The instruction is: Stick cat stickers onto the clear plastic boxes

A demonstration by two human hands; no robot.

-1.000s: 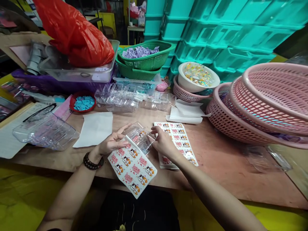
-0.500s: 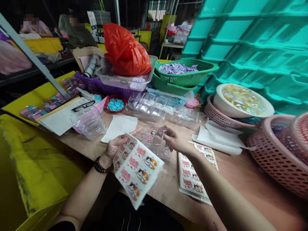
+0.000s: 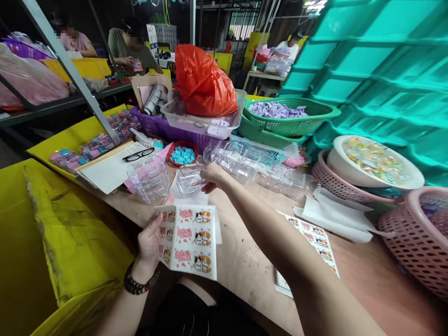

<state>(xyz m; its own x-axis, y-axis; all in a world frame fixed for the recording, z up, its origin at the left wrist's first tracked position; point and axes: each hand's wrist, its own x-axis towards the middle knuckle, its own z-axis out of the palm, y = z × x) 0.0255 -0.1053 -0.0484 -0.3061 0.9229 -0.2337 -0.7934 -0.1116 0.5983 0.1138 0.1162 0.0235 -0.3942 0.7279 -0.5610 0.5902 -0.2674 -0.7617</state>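
Note:
My left hand (image 3: 149, 240) is closed on the left edge of a sticker sheet (image 3: 187, 240) printed with cats and pink lettering, held upright above the table's front edge. Farther out, my right hand (image 3: 213, 176) grips the right end of a clear plastic box (image 3: 189, 179). That box is over a white paper (image 3: 182, 198), beside a stack of nested clear boxes (image 3: 149, 179) on its left. Under my right forearm lies a pile of the same sticker sheets (image 3: 327, 254), partly hidden by the arm.
Behind the hands are a red bowl of blue pieces (image 3: 182, 154), clear plastic trays (image 3: 241, 158) and a red bag (image 3: 206, 84). Pink baskets (image 3: 413, 233) line the right side. Yellow bins (image 3: 80, 242) are at left; several people sit in the background.
My right hand has carried the clear box forward and left, over the white paper. The sticker sheet in my left hand has turned more upright, and the view has shifted.

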